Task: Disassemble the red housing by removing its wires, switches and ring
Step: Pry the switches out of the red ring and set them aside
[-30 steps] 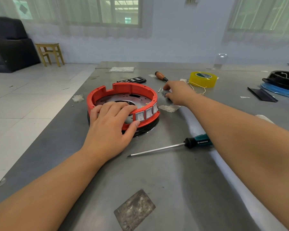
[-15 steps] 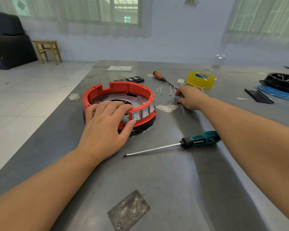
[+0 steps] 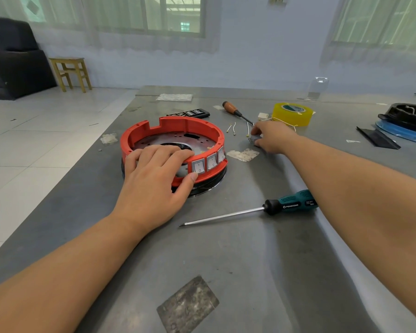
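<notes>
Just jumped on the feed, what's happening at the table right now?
A person is taking apart the red housing on the metal table. The left hand grips its near rim, thumb beside the three switches, all seated in the wall. The right hand reaches to small dark parts on the table near several loose wires. The green-handled screwdriver lies unused between the arms; yellow tape sits further back.

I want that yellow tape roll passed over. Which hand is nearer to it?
Right. The right hand lies on the table just in front of the yellow tape roll; the left hand holds the red housing, farther off.
</notes>
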`<state>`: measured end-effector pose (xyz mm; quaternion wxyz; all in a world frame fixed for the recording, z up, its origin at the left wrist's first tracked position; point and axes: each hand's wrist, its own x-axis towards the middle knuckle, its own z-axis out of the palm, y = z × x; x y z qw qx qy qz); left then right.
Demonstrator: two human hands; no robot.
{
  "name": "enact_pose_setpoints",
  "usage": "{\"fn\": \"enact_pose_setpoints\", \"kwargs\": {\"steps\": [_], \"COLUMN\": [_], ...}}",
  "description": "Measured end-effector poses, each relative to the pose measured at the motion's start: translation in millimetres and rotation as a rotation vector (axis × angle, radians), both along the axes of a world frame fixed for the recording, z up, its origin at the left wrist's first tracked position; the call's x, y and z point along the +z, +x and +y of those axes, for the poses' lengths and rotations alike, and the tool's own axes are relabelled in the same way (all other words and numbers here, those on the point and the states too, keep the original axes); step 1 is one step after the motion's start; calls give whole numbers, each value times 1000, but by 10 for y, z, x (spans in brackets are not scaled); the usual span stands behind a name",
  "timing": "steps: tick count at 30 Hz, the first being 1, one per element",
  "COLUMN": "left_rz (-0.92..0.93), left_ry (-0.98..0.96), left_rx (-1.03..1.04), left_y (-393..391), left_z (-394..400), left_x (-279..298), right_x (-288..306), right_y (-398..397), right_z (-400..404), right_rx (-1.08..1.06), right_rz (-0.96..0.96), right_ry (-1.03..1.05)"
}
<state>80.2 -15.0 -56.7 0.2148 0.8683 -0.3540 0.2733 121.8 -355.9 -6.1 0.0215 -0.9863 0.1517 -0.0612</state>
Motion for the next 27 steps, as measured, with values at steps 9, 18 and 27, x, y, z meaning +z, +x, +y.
{"fn": "enact_pose_setpoints", "kwargs": {"steps": [9, 18, 27], "left_rz": [-5, -28, -65], "left_ry": [-9, -22, -41], "left_rx": [0, 73, 104], "left_y": [8, -71, -172], "left_z": [8, -4, 82], "left_x": [1, 37, 69], "right_x": [56, -102, -396], "right_y": [-217, -1342, -1904], "right_z": [14, 716, 883], "right_rx": [37, 254, 278], "right_rz": [-87, -397, -212], "right_ry": [78, -122, -167]}}
